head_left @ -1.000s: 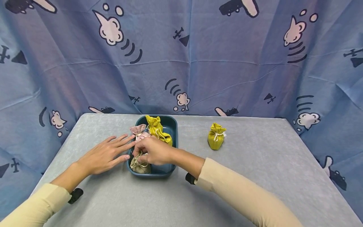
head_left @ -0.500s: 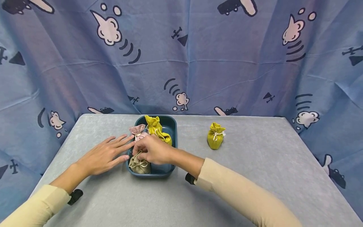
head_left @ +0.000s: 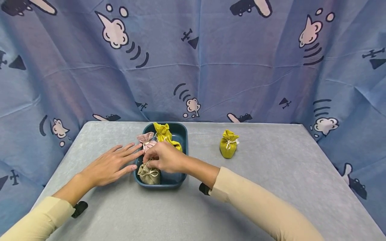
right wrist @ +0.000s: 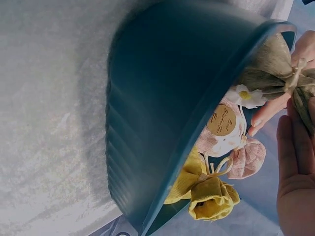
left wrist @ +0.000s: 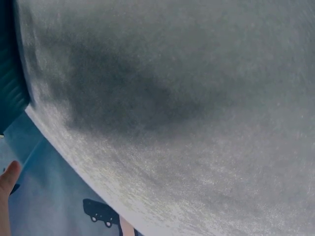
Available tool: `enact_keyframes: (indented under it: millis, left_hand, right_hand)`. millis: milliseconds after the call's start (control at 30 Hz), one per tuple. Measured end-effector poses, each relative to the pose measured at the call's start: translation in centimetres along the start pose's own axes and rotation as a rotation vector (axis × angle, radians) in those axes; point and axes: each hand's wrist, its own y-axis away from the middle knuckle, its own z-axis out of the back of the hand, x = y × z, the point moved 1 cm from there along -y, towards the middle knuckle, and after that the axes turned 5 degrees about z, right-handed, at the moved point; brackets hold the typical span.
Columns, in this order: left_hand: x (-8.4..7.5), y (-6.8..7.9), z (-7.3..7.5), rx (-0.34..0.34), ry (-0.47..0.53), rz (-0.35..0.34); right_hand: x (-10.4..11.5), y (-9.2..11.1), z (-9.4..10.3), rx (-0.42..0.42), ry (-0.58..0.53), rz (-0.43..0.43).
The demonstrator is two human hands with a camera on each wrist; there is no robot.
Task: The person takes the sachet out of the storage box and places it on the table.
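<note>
A small khaki drawstring pouch (head_left: 149,174) sits in the near left corner of a dark teal plastic bin (head_left: 172,184). My right hand (head_left: 169,158) reaches over the bin and pinches the pouch's gathered top. In the right wrist view, the khaki pouch (right wrist: 273,69) shows its cord-tied neck, with the fingers at its ruffled end. My left hand (head_left: 113,165) lies with fingers spread and straight, fingertips at the bin's left rim. Behind the right hand, a pink pouch (head_left: 146,140) and yellow pouches (head_left: 163,131) stand in the bin.
A yellow-green pouch (head_left: 228,144) with a white bow stands upright on the grey cloth-covered table (head_left: 271,174), right of the bin. A blue patterned curtain (head_left: 229,77) hangs behind the table's far edge. A white flower (right wrist: 246,96) and a round label (right wrist: 221,120) show among the pouches.
My right hand has shifted slightly up and to the right, so more of the khaki pouch and its bow shows. The left hand stays at the bin's rim.
</note>
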Motion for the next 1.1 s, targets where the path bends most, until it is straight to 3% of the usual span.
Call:
enact_keyframes:
  millis: [467, 1100]
  left_hand:
    - [0.1, 0.0, -0.1, 0.027, 0.005, 0.023]
    - [0.0, 0.0, 0.0, 0.034, 0.003, 0.028]
  right_hand:
    - [1.0, 0.6, 2.7, -0.149, 0.017, 0.009]
    - [2.8, 2.4, 8.2, -0.231, -0.004, 0.051]
